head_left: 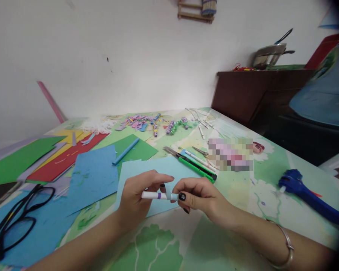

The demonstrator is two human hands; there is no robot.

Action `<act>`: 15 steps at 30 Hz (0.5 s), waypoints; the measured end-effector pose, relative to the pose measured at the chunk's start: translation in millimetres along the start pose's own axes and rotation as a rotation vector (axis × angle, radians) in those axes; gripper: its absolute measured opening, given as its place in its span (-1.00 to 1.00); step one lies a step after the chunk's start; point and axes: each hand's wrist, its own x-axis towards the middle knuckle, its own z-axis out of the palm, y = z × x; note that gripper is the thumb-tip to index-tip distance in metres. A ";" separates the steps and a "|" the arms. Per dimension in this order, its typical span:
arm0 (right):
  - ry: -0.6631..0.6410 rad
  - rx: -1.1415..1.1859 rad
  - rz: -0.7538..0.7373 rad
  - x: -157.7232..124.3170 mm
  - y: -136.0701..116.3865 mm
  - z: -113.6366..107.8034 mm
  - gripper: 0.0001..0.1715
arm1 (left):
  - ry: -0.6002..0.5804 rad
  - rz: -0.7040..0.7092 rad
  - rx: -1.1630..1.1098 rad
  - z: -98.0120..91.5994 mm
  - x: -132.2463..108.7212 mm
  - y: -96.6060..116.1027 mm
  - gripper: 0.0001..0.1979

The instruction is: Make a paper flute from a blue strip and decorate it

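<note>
A white marker-like stick [151, 195] with a purple band lies level between my hands, above a light blue sheet [127, 175]. My left hand [139, 192] holds it near its left end, fingers curled round it. My right hand [200, 197] pinches the right end, where a pale blue paper strip [168, 191] wraps around the stick. Behind my hands, a green box cutter [196, 169] rests on the sheet's edge, beside another white stick [199, 160] and small scissors [205, 152].
Black glasses [19, 222] and coloured sheets [93, 173] lie at left, with a rolled blue tube [126, 151]. Paper scraps [137, 122] and patterned rolls [172, 127] sit farther back. A blue glue gun [307, 195] is at right.
</note>
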 end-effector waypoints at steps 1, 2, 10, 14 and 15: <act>-0.017 0.011 0.006 -0.4 0.5 0.4 -0.68 | -0.004 0.012 -0.018 0.5 0.3 -0.2 -0.80; -0.034 0.023 0.013 -0.7 1.0 0.9 -0.67 | -0.012 0.022 -0.031 0.8 0.8 0.0 -0.80; -0.110 0.048 0.029 -1.4 3.2 3.6 -0.69 | -0.113 0.058 -0.093 0.3 3.9 1.5 -0.76; -0.092 0.050 0.010 -1.9 1.5 2.4 -0.71 | -0.090 0.020 -0.049 1.5 1.0 -3.4 -0.73; -0.087 0.051 0.002 -1.8 1.0 1.7 -0.70 | -0.083 0.002 -0.044 2.0 0.1 -4.4 -0.73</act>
